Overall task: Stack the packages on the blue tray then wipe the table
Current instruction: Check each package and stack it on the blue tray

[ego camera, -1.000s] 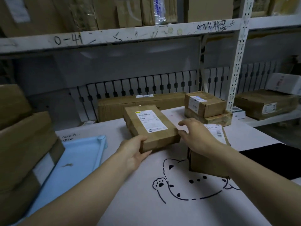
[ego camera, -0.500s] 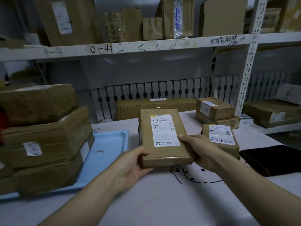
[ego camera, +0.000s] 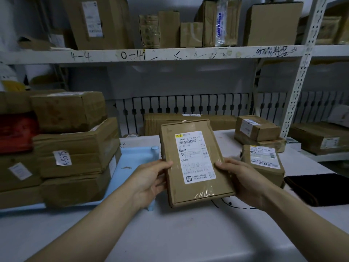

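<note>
A flat brown package point(ego camera: 194, 161) with a white shipping label is lifted above the white table point(ego camera: 170, 237), tilted toward me. My left hand point(ego camera: 151, 180) grips its left edge and my right hand point(ego camera: 239, 178) grips its right edge, thumbs on top. The blue tray point(ego camera: 132, 163) lies at the left, its right part bare. A stack of several brown boxes point(ego camera: 75, 148) fills the tray's left side. A small labelled package point(ego camera: 264, 161) rests on the table just right of my right hand. Two stacked boxes point(ego camera: 258, 131) sit further back right.
A black cloth point(ego camera: 321, 188) lies at the table's right edge. A long flat carton point(ego camera: 188, 121) lies at the back of the table against a slotted white panel. White metal shelving with cartons stands above and to the right.
Both hands lifted the flat package off the table and brought it toward me and leftward, nearer the tray. The view swung left, showing the box stack on the tray.
</note>
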Available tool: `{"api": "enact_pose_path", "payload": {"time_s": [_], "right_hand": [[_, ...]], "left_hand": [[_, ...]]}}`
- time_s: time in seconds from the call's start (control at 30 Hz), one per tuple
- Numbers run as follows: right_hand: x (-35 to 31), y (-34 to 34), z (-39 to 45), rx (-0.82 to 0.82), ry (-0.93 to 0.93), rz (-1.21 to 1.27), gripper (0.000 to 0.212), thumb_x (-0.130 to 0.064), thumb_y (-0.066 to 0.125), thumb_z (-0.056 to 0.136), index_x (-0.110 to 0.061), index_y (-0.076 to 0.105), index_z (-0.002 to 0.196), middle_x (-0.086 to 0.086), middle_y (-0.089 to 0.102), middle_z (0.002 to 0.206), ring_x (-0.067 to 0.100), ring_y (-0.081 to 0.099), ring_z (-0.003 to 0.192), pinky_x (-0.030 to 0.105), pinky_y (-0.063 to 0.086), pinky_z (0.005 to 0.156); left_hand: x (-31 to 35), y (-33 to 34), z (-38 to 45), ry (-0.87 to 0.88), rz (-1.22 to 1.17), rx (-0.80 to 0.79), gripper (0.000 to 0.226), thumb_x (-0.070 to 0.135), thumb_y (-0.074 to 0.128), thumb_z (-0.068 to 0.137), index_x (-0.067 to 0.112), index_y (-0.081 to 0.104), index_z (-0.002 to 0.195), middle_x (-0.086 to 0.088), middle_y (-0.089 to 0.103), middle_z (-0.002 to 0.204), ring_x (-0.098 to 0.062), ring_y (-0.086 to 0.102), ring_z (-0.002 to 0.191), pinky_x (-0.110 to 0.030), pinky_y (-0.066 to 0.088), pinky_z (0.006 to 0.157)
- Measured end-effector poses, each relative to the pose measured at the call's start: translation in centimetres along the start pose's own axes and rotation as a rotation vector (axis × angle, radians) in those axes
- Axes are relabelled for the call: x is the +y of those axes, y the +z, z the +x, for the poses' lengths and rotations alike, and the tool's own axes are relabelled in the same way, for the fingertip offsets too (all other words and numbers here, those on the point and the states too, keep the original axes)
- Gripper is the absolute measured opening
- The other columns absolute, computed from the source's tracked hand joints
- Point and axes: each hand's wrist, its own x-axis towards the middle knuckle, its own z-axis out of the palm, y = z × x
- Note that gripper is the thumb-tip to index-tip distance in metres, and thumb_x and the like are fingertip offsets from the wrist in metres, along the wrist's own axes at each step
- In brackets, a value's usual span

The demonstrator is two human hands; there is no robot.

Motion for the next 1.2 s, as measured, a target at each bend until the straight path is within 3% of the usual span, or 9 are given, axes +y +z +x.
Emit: {"api": "enact_pose_path", "payload": {"time_s": [0.07, 0.17, 0.27, 0.47, 0.6, 0.8, 1.0, 1.13, 1.2], "right_hand": [[-0.1, 0.0, 0.0, -0.005, -0.008, -0.014, 0.010, -0.013, 0.067, 0.089, -0.011, 0.074, 0.096, 0.014, 0.075, 0.104, 0.031, 0.064, 0.099, 0.043, 0.049, 0.087], [-0.3, 0.0, -0.1, -0.006, -0.032, -0.030, 0.021, -0.008, 0.067, 0.086, -0.007, 0.071, 0.106, 0.017, 0.073, 0.110, 0.031, 0.063, 0.098, 0.046, 0.049, 0.095], [-0.5, 0.2, -0.2, -0.013, -0.062, -0.061, 0.026, -0.001, 0.062, 0.086, -0.007, 0.068, 0.111, 0.016, 0.074, 0.106, 0.026, 0.066, 0.091, 0.034, 0.050, 0.079], [-0.5, 0.2, -0.4, 0.001, -0.142, -0.095, 0.031, 0.016, 0.055, 0.081, -0.008, 0.066, 0.096, 0.023, 0.072, 0.106, 0.033, 0.063, 0.095, 0.044, 0.046, 0.093], [-0.6, 0.3, -0.5, 0.020, -0.175, -0.127, 0.034, 0.021, 0.053, 0.077, -0.006, 0.065, 0.093, 0.028, 0.069, 0.110, 0.035, 0.063, 0.096, 0.050, 0.043, 0.099], [-0.2, -0.1, 0.0, 0.040, -0.196, -0.133, 0.044, 0.025, 0.051, 0.074, 0.008, 0.059, 0.114, 0.024, 0.072, 0.110, 0.036, 0.066, 0.109, 0.043, 0.045, 0.105], [0.3, -0.3, 0.3, 0.053, -0.198, -0.133, 0.050, 0.026, 0.052, 0.073, 0.006, 0.060, 0.118, 0.023, 0.072, 0.112, 0.038, 0.063, 0.114, 0.049, 0.039, 0.112], [0.3, -0.3, 0.3, 0.061, -0.209, -0.140, 0.047, 0.024, 0.054, 0.073, 0.007, 0.063, 0.115, 0.025, 0.070, 0.114, 0.039, 0.062, 0.115, 0.049, 0.040, 0.112], [0.1, -0.3, 0.3, 0.049, -0.205, -0.172, 0.047, 0.014, 0.064, 0.068, 0.004, 0.065, 0.114, 0.022, 0.071, 0.113, 0.037, 0.062, 0.115, 0.050, 0.038, 0.112]], "left_hand": [[0.0, -0.2, -0.1, 0.007, 0.005, 0.004, 0.010, 0.006, 0.063, 0.090, 0.011, 0.071, 0.096, -0.008, 0.076, 0.091, -0.022, 0.069, 0.085, -0.037, 0.052, 0.091], [-0.1, -0.6, -0.1, 0.030, 0.016, 0.019, 0.018, 0.005, 0.063, 0.090, 0.008, 0.071, 0.105, -0.012, 0.076, 0.102, -0.025, 0.069, 0.092, -0.037, 0.053, 0.090], [-0.1, -0.7, -0.2, 0.061, 0.046, 0.019, 0.025, 0.000, 0.061, 0.089, 0.008, 0.071, 0.112, -0.014, 0.075, 0.107, -0.025, 0.070, 0.095, -0.035, 0.055, 0.088], [-0.1, -0.3, 0.0, 0.091, 0.128, 0.061, 0.043, -0.007, 0.063, 0.085, 0.018, 0.065, 0.121, -0.014, 0.074, 0.110, -0.027, 0.067, 0.105, -0.042, 0.041, 0.111], [-0.1, -0.3, 0.1, 0.106, 0.127, 0.057, 0.046, -0.010, 0.065, 0.082, 0.019, 0.064, 0.118, -0.011, 0.077, 0.102, -0.028, 0.066, 0.109, -0.041, 0.043, 0.108], [0.0, -0.1, 0.0, 0.145, 0.105, 0.029, 0.048, -0.017, 0.061, 0.081, 0.015, 0.061, 0.116, -0.012, 0.076, 0.105, -0.026, 0.068, 0.106, -0.040, 0.044, 0.108], [0.0, 0.2, -0.1, 0.167, 0.078, -0.001, 0.049, -0.021, 0.057, 0.081, 0.010, 0.060, 0.118, -0.016, 0.075, 0.104, -0.024, 0.070, 0.093, -0.037, 0.048, 0.101], [0.0, 0.3, -0.1, 0.169, 0.069, 0.002, 0.049, -0.021, 0.055, 0.081, 0.010, 0.059, 0.119, -0.017, 0.075, 0.105, -0.026, 0.069, 0.098, -0.039, 0.047, 0.104], [0.1, 0.3, -0.1, 0.165, 0.039, 0.002, 0.048, -0.021, 0.055, 0.082, 0.010, 0.059, 0.119, -0.017, 0.075, 0.105, -0.027, 0.069, 0.100, -0.041, 0.047, 0.104]]}}
